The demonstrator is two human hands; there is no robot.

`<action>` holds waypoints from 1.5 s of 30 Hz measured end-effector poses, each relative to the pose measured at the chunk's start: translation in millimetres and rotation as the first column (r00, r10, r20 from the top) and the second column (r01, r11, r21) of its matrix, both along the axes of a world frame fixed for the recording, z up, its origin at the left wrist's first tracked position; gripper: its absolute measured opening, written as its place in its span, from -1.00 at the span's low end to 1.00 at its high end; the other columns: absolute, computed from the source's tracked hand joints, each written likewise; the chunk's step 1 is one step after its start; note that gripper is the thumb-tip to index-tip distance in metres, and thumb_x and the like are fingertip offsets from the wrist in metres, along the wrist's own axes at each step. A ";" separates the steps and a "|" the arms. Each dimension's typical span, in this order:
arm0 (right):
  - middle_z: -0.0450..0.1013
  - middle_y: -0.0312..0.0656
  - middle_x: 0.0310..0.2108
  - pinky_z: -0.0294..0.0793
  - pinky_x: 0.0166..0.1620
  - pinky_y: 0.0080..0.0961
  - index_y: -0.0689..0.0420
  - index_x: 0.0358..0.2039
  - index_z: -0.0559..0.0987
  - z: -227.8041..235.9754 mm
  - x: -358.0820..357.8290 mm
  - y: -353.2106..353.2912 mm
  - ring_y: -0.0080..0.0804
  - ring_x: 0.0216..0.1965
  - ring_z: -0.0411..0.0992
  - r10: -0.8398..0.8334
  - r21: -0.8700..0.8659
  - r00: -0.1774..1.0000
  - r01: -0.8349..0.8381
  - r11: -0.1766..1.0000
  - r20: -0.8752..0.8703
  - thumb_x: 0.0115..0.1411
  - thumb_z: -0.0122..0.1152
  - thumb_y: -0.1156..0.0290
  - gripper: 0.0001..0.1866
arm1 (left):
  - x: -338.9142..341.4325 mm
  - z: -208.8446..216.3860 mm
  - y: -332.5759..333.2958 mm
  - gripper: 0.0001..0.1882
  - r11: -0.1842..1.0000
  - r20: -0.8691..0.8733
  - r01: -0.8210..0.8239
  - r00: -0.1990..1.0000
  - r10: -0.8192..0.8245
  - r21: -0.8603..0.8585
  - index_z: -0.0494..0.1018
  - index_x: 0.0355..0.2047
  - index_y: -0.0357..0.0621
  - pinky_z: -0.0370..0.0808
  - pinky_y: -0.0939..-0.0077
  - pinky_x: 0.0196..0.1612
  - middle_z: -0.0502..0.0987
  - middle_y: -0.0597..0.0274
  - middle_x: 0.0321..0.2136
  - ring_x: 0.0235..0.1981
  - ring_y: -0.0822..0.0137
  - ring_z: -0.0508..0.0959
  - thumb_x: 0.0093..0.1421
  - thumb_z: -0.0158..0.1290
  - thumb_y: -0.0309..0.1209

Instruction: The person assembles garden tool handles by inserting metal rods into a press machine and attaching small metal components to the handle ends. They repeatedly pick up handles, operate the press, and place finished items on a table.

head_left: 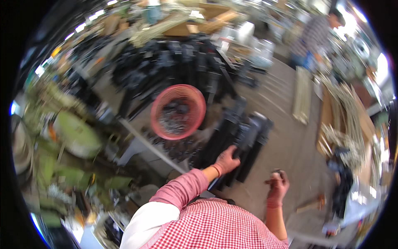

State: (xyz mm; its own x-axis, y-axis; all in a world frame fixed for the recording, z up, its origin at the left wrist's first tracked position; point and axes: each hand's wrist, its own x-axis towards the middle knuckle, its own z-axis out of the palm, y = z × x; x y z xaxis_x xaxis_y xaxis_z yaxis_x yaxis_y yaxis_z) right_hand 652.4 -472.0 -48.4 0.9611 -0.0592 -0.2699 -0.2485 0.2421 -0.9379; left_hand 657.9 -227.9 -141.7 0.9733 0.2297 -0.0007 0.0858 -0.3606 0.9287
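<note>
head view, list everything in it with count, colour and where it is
basket: 1, pinkish red, left of centre
small parts: many, grey and dark, inside the basket
black bars: several, black, at the left hand
black pieces: many, black, heaped beyond the basket
table: 1, brownish grey, centre to right
pale strips: one bundle, cream, upper right
round plate: 1, green, far left
co-worker: 1, checked shirt, upper right
other clutter: too blurred to count
apron: 1, red-and-white checked, bottom
left hand: 1, seemingly reddish-gloved, on the black bars
right hand: 1, seemingly reddish-gloved, lower right of centre
</note>
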 end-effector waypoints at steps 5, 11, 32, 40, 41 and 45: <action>0.28 -0.44 -0.48 0.45 0.01 -0.35 0.12 -0.29 0.48 31.0 100.1 74.0 -0.65 -0.51 0.23 0.241 0.328 0.879 -0.390 0.860 0.412 0.29 0.16 0.46 -0.95 | -113.6 81.8 43.8 -0.53 0.946 -0.157 0.314 0.933 -0.322 -0.077 0.47 -0.05 -0.24 0.46 0.42 -0.15 0.59 0.20 -0.30 -0.28 0.40 0.54 0.08 0.30 -0.29; 0.36 -0.39 -0.49 0.53 -0.03 -0.34 0.19 -0.28 0.51 57.8 41.9 226.2 -0.61 -0.51 0.28 0.737 0.295 0.559 -0.828 0.477 0.380 0.25 0.27 0.33 -0.80 | -237.1 144.0 45.2 -0.17 0.979 -0.179 -0.127 0.972 0.155 0.157 0.07 0.30 -0.15 0.50 0.20 -0.12 0.58 -0.14 -0.23 -0.22 -0.05 0.60 0.12 0.23 -0.19; 0.31 -0.28 -0.43 0.19 -0.56 -0.73 0.16 -0.20 0.37 37.7 -381.0 387.0 -0.61 -0.53 0.20 0.809 0.884 -0.479 -0.456 0.103 -0.342 0.42 0.01 0.18 -0.72 | -614.1 153.2 172.0 -0.24 0.554 -0.142 -0.750 0.543 0.828 0.361 0.20 0.11 -0.26 0.53 0.08 -0.22 0.56 -0.24 -0.33 -0.28 -0.22 0.60 -0.06 0.28 -0.31; 0.39 -0.33 -0.55 0.29 -0.56 -0.68 0.20 -0.32 0.52 53.4 -422.8 423.8 -0.60 -0.61 0.31 0.889 0.394 -0.363 -0.888 -0.238 -0.279 0.34 0.16 0.08 -0.62 | -644.9 145.5 195.1 -0.30 0.556 -0.103 -0.803 0.548 0.830 0.212 0.22 0.06 -0.25 0.52 0.10 -0.23 0.56 -0.20 -0.33 -0.27 -0.21 0.60 -0.07 0.28 -0.34; 0.42 -0.31 -0.54 0.35 -0.54 -0.67 0.20 -0.33 0.53 51.8 -425.9 430.2 -0.58 -0.61 0.35 0.927 0.273 -0.289 -0.936 -0.222 -0.237 0.31 0.21 0.14 -0.66 | -645.7 143.9 196.1 -0.30 0.538 -0.108 -0.817 0.528 0.843 0.209 0.22 0.06 -0.25 0.52 0.09 -0.23 0.56 -0.20 -0.33 -0.27 -0.21 0.60 -0.06 0.28 -0.34; 0.50 -0.26 -0.50 0.54 -0.45 -0.59 0.19 -0.33 0.56 39.8 -434.4 457.8 -0.51 -0.57 0.46 0.962 0.297 -0.196 -0.945 -0.134 -0.188 0.17 0.40 0.39 -0.81 | -648.9 139.3 201.3 -0.26 0.451 -0.085 -0.864 0.444 0.892 0.223 0.19 0.09 -0.25 0.50 0.06 -0.23 0.55 -0.22 -0.33 -0.26 -0.25 0.58 -0.06 0.28 -0.35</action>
State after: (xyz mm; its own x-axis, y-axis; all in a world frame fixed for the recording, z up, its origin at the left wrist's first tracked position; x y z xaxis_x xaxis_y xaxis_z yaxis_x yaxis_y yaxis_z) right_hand 218.0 -14.2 -8.6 -0.2028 0.8693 -0.4508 -0.4250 -0.4929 -0.7592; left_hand 9.0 -26.6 -2.4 0.2332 0.9719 -0.0319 0.5702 -0.1101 0.8141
